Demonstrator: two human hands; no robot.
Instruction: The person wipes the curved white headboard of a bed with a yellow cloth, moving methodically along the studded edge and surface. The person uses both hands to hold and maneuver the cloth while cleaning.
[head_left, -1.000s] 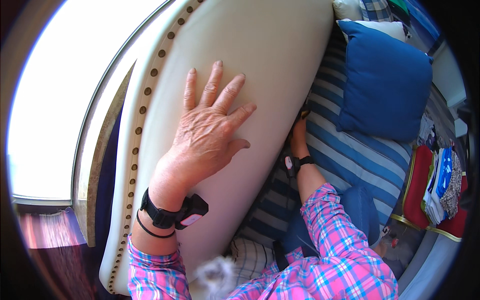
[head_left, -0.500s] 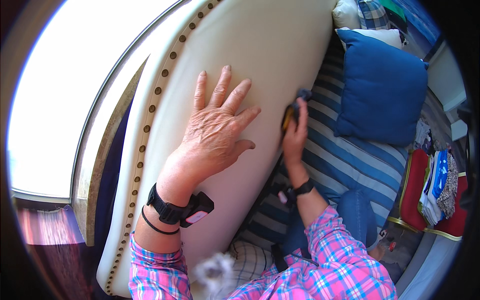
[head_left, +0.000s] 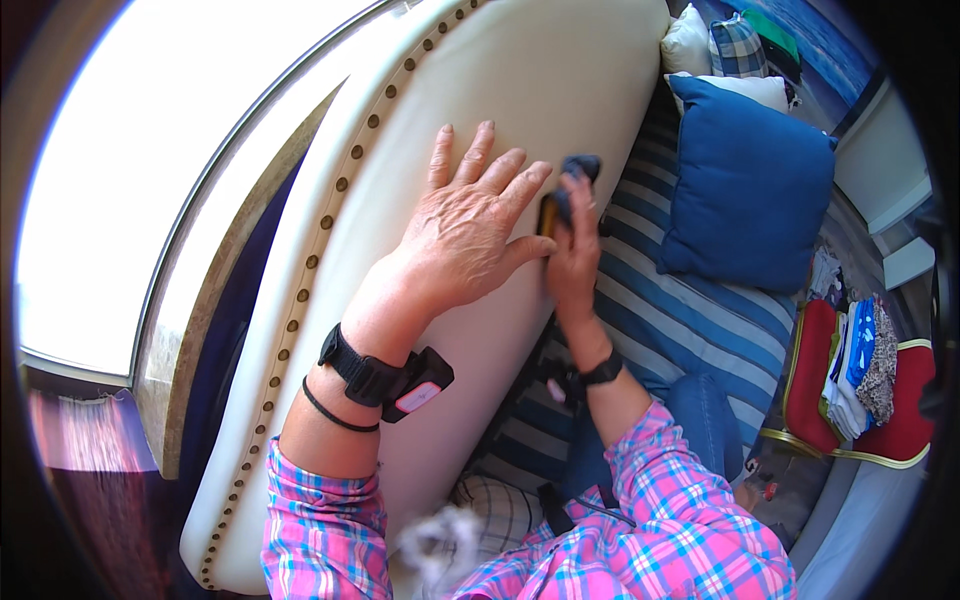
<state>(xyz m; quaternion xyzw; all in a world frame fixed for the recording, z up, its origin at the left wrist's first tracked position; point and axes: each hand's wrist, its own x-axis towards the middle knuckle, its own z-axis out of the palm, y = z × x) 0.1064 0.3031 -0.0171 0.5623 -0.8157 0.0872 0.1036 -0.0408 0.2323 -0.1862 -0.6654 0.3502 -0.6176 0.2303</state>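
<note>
A cream padded headboard edged with dark round studs stretches up through the middle. My left hand lies on its smooth face, fingers spread and holding nothing. Just to the right, my right hand grips a small dark blue and yellow thing against the same surface. Motion blur and my fingers hide its exact kind; it could be a brush or a pad. My left thumb reaches close to my right hand. Black bands circle both wrists.
A blue-striped mattress or cushion lies right of the headboard, with a blue pillow on it. Folded clothes rest on a red, gold-edged case at far right. A bright window and stone-like ledge border the left.
My right hand has moved left and slightly up the padded face with the dark blue and yellow thing. My left hand has shifted right, still spread flat, so the hands are closer together.
</note>
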